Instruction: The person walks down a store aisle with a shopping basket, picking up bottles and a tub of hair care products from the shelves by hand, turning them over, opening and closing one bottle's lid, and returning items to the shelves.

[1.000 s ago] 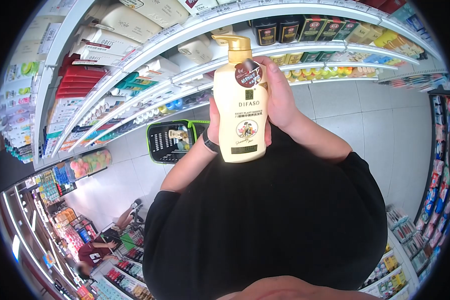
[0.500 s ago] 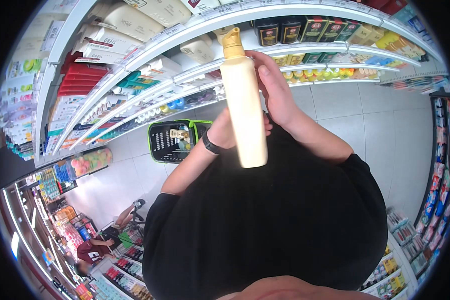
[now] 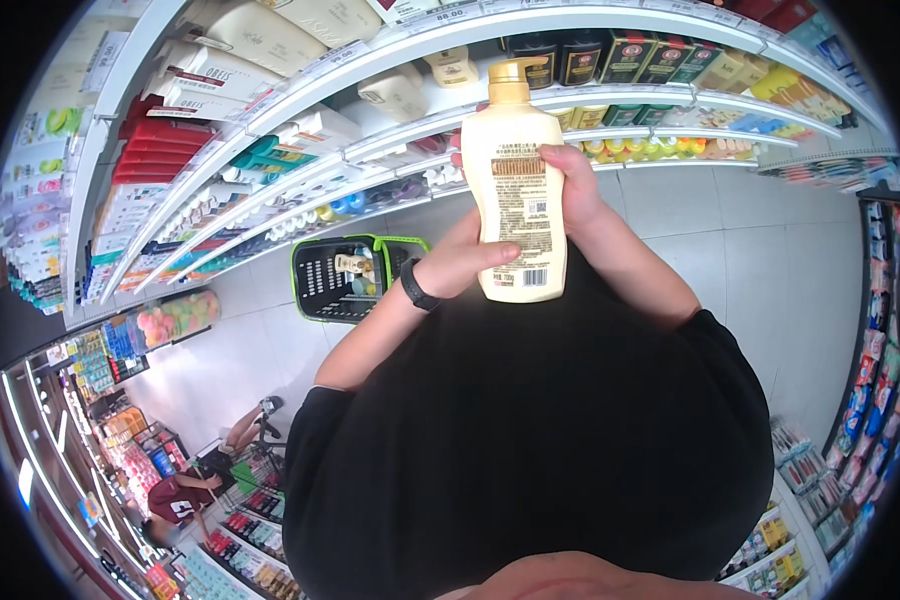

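Observation:
A cream pump bottle [image 3: 515, 215] with a golden pump top [image 3: 510, 80] is held upright in front of my chest. Its broad side with small printed text and a barcode faces me. My left hand [image 3: 462, 258], with a dark band on the wrist, grips the lower left side, thumb across the label. My right hand [image 3: 576, 188] holds the upper right side, thumb on the front edge. Most fingers of both hands are hidden behind the bottle. Beyond it, a shelf [image 3: 410, 118] bears more cream bottles [image 3: 395, 92] and dark boxes [image 3: 630, 58].
A black basket with green edges [image 3: 303, 270] stands on the tiled floor [image 3: 690, 215] to the left, a cream bottle [image 3: 353, 264] inside. Stocked shelves curve around the front and both sides. A person in a dark red shirt [image 3: 178, 500] is beside a cart at lower left.
The bottle has turned from its narrow side to its printed broad side. My left thumb now lies across the label, and my right hand has come down a little on the bottle.

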Demonstrator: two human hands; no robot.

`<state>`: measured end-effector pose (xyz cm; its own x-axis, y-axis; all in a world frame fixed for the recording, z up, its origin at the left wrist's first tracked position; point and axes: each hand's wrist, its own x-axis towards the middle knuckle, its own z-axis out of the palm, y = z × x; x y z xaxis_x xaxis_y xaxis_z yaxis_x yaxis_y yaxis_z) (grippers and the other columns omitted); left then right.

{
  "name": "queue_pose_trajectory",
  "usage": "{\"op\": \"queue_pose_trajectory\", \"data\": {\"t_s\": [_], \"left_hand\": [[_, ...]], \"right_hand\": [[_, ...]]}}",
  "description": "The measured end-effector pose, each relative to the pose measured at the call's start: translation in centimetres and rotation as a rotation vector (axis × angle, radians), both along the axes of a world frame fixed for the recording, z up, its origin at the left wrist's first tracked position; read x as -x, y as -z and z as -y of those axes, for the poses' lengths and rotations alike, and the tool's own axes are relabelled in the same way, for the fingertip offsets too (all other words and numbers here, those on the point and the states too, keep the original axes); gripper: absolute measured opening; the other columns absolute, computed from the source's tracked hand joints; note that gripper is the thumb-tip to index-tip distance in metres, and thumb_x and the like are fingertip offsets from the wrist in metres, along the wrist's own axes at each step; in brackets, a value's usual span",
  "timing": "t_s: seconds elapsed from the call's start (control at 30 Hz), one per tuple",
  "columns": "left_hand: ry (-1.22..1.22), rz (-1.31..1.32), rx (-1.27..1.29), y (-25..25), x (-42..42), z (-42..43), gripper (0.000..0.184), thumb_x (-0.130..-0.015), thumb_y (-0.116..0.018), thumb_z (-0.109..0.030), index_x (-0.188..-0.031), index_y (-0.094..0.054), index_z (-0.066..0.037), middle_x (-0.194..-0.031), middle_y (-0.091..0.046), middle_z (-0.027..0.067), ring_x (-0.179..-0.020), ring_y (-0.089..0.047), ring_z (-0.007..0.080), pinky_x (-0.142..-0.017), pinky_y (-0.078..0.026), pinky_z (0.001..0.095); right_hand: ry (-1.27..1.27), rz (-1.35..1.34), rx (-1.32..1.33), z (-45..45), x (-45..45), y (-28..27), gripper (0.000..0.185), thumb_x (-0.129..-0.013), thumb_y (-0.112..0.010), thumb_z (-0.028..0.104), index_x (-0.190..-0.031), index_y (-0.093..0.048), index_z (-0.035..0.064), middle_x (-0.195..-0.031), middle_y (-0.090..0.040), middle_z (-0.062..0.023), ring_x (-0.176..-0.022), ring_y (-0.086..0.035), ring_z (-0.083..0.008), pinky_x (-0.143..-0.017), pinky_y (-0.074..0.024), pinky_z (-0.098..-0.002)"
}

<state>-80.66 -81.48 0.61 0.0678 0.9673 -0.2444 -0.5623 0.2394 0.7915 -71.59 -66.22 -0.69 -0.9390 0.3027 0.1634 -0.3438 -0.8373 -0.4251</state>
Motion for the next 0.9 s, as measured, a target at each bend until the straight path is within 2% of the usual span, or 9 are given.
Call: {"op": "queue_pose_trajectory", "data": {"t_s": [0.23, 0.3, 0.5, 0.63, 0.7, 0.9], "left_hand": [[-0.068, -0.029, -0.024, 0.1, -0.3, 0.2, 0.070, -0.083, -0.071, -0.023, -0.138, -0.036, 0.002, -0.129, -0.055, 0.0121, -0.116, -0.057, 0.0213, -0.099, -0.046, 0.0352], [-0.069, -0.039, -0.035, 0.2, -0.5, 0.3, 0.070, -0.083, -0.071, -0.022, -0.138, -0.036, 0.002, -0.128, -0.056, 0.0120, -0.115, -0.057, 0.0212, -0.099, -0.046, 0.0352], [-0.083, -0.071, -0.054, 0.4, -0.3, 0.6, 0.070, -0.081, -0.072, -0.018, -0.138, -0.037, 0.002, -0.128, -0.056, 0.0118, -0.115, -0.058, 0.0211, -0.100, -0.046, 0.0354], [-0.068, -0.058, -0.039, 0.2, -0.2, 0.6, 0.069, -0.081, -0.073, -0.018, -0.137, -0.038, 0.002, -0.128, -0.057, 0.0119, -0.115, -0.058, 0.0210, -0.100, -0.046, 0.0355], [-0.063, -0.042, -0.037, -0.2, -0.3, 0.4, 0.069, -0.081, -0.073, -0.018, -0.137, -0.038, 0.002, -0.128, -0.057, 0.0119, -0.115, -0.058, 0.0211, -0.100, -0.046, 0.0355], [-0.018, -0.013, -0.006, -0.3, 0.0, 0.4, 0.077, -0.078, -0.075, -0.022, -0.139, -0.035, 0.001, -0.130, -0.054, 0.0111, -0.119, -0.054, 0.0212, -0.102, -0.043, 0.0364]], "right_hand": [[-0.019, -0.014, 0.010, 0.0, 0.0, 0.0, 0.060, -0.088, -0.049, 0.029, -0.134, -0.040, -0.0071, -0.123, -0.057, -0.0233, -0.109, -0.061, -0.0288, -0.094, -0.0497, -0.0385], [-0.008, 0.009, -0.086, -0.2, -0.1, 0.4, 0.061, -0.087, -0.049, 0.029, -0.137, -0.036, -0.0047, -0.124, -0.056, -0.0234, -0.109, -0.061, -0.0294, -0.094, -0.0495, -0.0393], [0.009, -0.057, -0.071, 0.2, 0.3, -0.1, 0.066, -0.086, -0.052, 0.026, -0.142, -0.027, 0.0021, -0.128, -0.052, -0.0224, -0.113, -0.058, -0.0312, -0.095, -0.0494, -0.0417], [0.001, -0.050, -0.051, 0.1, 0.2, -0.3, 0.066, -0.084, -0.054, 0.025, -0.140, -0.028, 0.0021, -0.128, -0.052, -0.0213, -0.114, -0.057, -0.0299, -0.095, -0.0494, -0.0415], [0.027, 0.015, -0.243, -0.3, 0.1, 0.0, 0.081, -0.083, -0.057, 0.039, -0.144, -0.025, -0.0027, -0.138, -0.042, -0.0293, -0.125, -0.048, -0.0407, -0.104, -0.0417, -0.0473], [0.073, 0.013, -0.238, -0.4, -0.1, -0.2, 0.080, -0.082, -0.061, 0.037, -0.144, -0.027, -0.0001, -0.135, -0.045, -0.0279, -0.121, -0.052, -0.0396, -0.099, -0.0466, -0.0468]]}}
